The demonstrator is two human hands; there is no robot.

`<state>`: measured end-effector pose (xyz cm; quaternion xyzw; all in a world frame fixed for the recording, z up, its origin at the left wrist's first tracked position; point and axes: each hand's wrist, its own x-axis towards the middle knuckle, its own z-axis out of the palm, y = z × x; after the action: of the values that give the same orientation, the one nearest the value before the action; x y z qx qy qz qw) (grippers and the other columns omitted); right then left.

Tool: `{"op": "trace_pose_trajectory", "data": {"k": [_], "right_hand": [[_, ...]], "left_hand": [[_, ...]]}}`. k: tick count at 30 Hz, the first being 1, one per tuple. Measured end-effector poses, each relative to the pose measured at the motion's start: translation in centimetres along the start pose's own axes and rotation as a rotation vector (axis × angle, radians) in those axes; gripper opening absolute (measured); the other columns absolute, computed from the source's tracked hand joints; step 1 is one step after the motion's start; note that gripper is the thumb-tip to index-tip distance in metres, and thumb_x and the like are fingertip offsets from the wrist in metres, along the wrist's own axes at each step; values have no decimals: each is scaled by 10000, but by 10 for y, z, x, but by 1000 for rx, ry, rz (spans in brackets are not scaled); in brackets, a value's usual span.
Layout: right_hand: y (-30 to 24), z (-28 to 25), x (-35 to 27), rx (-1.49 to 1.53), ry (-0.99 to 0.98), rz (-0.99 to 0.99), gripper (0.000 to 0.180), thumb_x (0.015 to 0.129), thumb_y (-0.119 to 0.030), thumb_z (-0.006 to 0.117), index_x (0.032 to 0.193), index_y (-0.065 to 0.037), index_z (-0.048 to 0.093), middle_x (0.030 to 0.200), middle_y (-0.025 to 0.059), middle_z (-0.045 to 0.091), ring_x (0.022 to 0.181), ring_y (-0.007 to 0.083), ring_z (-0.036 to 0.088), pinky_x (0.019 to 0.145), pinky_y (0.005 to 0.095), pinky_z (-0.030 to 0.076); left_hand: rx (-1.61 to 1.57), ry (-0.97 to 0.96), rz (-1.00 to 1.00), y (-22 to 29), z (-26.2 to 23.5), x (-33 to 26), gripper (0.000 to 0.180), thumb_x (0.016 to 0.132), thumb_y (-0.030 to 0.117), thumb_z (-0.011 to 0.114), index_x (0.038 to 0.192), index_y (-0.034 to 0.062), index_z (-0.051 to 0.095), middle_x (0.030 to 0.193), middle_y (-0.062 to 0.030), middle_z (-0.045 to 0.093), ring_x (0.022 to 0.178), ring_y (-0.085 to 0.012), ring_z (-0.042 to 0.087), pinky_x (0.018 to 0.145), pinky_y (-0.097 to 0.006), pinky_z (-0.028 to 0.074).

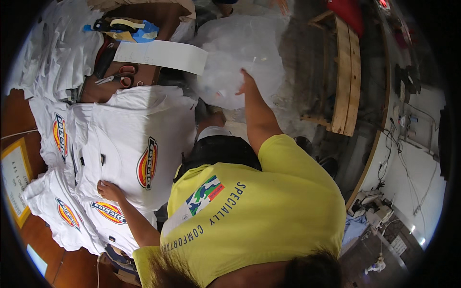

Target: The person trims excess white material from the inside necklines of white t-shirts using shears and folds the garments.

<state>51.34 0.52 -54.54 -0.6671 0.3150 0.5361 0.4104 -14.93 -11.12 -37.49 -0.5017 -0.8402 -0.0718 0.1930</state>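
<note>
My left hand [110, 190] lies flat, fingers spread, on the stacked white printed T-shirts [129, 144] covering the tabletop [41, 240] close by. Farther off, my right hand [246, 84] reaches into a big clear plastic bag [235, 53], fingers hidden there. Leaning so far could drag the stack askew.

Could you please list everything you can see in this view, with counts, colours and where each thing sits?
T-shirts: several, white with oval red-and-yellow badges, spread on the table at left.
Folded garments: a stack, white, upper left.
Scissors: one pair, reddish handles, above the shirts.
Paper sheet: one, white, beside the scissors.
Plastic bag: one, large, clear, top centre.
Wooden pallet: one, pale, upper right.
Left hand: flat on a shirt.
Right hand: touching the bag.
</note>
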Motion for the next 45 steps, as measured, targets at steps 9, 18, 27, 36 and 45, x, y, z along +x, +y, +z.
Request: {"op": "trace_pose_trajectory", "data": {"k": [9, 18, 27, 36, 45], "right_hand": [[-56, -38, -51, 315, -264, -611, 135, 908, -145, 495, 818, -83, 574, 706, -16, 487, 536, 97, 403, 410, 249, 296], [-54, -51, -124, -25, -223, -862, 206, 825, -181, 654, 890, -7, 565, 759, 6, 538, 593, 118, 480, 498, 255, 409], [19, -20, -260, -1739, 541, -1256, 320, 843, -314, 567, 957, -19, 612, 968, 168, 640, 924, 345, 604, 753, 436, 478], [143, 90, -192, -1254, -1037, -1268, 410, 722, -167, 713, 1087, -43, 571, 1159, 89, 557, 1098, 184, 490, 940, 315, 378], [133, 110, -150, -1497, -865, -1079, 314, 713, -183, 736, 944, -20, 600, 842, 3, 563, 774, 80, 489, 716, 222, 406]], "left_hand": [[82, 8, -73, 1, 0, -17, 259, 910, 266, 449, 1084, 106, 558, 1111, -100, 553, 995, -291, 532, 799, -427, 421], [-49, 59, -76, 15, 1, -1, 250, 887, 229, 474, 1071, 101, 583, 1129, -108, 547, 1028, -291, 519, 837, -421, 417], [-208, 200, 15, 17, -8, 5, 369, 769, 237, 640, 1116, 137, 567, 1192, -189, 505, 1086, -341, 484, 880, -443, 399], [-489, -72, 72, 152, 21, 111, 322, 845, 316, 546, 1143, 195, 568, 1176, -110, 521, 1100, -318, 459, 893, -511, 342], [-373, -163, 327, 229, 28, 139, 435, 848, 464, 501, 1052, 86, 568, 1039, -106, 564, 1012, -308, 492, 834, -506, 346]]}}
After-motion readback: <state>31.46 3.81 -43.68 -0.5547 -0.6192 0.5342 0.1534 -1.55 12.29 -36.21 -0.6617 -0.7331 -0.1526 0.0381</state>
